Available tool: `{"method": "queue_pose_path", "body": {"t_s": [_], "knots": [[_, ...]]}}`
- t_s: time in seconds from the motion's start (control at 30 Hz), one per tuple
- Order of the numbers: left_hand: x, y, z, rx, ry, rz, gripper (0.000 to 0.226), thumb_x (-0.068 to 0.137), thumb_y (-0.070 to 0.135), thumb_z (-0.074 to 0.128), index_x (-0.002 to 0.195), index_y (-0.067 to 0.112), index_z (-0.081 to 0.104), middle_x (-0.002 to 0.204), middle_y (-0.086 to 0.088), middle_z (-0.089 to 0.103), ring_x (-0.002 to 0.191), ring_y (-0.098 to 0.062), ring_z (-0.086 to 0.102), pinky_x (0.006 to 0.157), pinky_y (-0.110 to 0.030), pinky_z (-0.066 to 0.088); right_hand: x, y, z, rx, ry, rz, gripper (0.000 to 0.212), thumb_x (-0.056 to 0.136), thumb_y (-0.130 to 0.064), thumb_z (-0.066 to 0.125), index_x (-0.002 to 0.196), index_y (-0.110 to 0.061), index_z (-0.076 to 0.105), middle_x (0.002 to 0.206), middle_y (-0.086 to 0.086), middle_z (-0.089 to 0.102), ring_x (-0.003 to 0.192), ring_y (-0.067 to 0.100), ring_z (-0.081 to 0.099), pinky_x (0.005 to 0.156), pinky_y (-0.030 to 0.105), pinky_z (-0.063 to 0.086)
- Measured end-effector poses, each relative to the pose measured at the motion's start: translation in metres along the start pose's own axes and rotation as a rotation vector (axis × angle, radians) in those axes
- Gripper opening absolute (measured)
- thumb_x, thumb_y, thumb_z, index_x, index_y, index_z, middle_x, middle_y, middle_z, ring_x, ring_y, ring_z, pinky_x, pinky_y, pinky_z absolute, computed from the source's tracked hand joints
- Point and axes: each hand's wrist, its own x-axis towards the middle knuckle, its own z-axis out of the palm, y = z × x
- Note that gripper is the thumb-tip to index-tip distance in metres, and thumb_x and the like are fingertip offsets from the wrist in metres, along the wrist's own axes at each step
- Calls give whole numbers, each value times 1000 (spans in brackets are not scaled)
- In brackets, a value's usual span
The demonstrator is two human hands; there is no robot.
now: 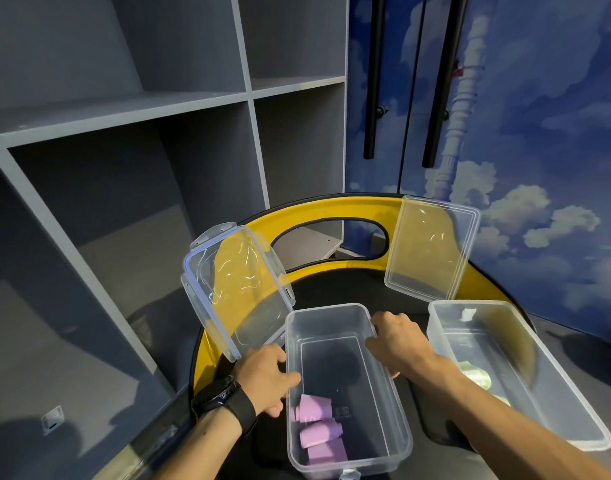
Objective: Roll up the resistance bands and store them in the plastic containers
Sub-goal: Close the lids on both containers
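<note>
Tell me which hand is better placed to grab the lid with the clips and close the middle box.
Probably the left hand. It rests on the middle box's left wall, just below the clip lid leaning there. The right hand grips the far-right rim, away from that lid.

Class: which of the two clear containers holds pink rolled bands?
The middle container, held between both hands; three pink rolls lie at its near end. The right container holds something greenish.
</note>
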Motion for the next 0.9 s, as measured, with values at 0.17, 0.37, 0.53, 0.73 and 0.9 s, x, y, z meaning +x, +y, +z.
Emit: {"method": "queue_pose_path", "body": {"t_s": [0.17,0.37,0.53,0.73,0.9], "knots": [[-1,-5,-17,-64,104,-7,37,89,40,64,118,19,58,75,-5,70,51,-16,61,50,-25,57,7,-11,-6,-71,104,-16,23,93,-20,52,108,-6,63,110,14,68,95,33,64,67,30,41],[18,-24,-66,99,336,51,30,90,45,58,107,22,67,93,5,73,66,-16,57,65,-28,56,41,-65,-10,22,124,-220,29,93,-20,59,118,-7,64,115,13,66,102,29,64,86,38,54],[27,-35,-97,31,513,20,19,88,41,63,84,23,68,88,6,74,68,-19,63,65,-25,51,79,-111,-9,27,95,-306,25,91,-21,61,110,-4,66,102,14,69,92,30,65,78,37,53],[40,-56,-121,55,600,-43,30,85,47,65,74,19,59,73,3,66,76,-21,62,65,-30,48,117,-141,-4,118,59,-297,33,97,-17,53,127,-4,58,128,18,61,115,34,57,97,40,47],[55,-70,-122,45,557,-47,34,83,54,64,90,22,53,69,0,65,78,-20,61,62,-28,45,137,-149,5,202,24,-319,38,99,-15,52,137,-10,50,134,14,56,119,31,54,98,37,45]]}}
